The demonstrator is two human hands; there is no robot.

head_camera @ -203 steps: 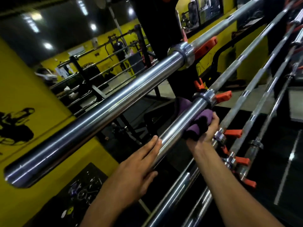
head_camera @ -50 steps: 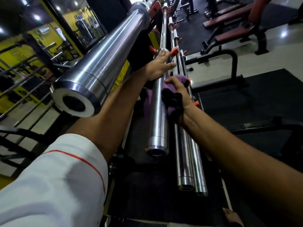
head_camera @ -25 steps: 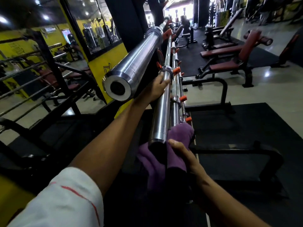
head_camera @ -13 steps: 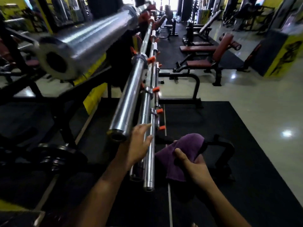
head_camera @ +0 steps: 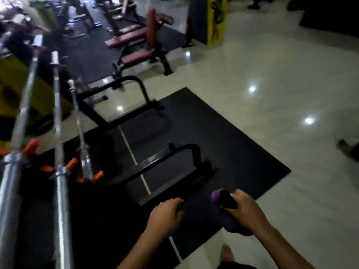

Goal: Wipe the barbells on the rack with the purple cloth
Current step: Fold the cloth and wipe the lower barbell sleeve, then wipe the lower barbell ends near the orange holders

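Note:
Several chrome barbells (head_camera: 60, 187) with orange collars lie on the rack along the left edge, blurred by motion. My right hand (head_camera: 246, 210) grips the bunched purple cloth (head_camera: 223, 199) low at the right, well away from the bars. My left hand (head_camera: 165, 216) hangs beside it with loosely curled fingers and holds nothing. Neither hand touches a barbell.
Black rack feet (head_camera: 174, 162) stand on a black rubber mat (head_camera: 242, 152) below the hands. Pale tiled floor (head_camera: 272, 94) spreads to the right. Maroon benches (head_camera: 136, 35) stand at the back. A bare foot (head_camera: 227, 255) shows at the bottom; another person's foot (head_camera: 345, 148) is at the right edge.
The view has swung right, away from the rack. My left hand came off the bar end and dropped. My right hand pulled the cloth away from the bars.

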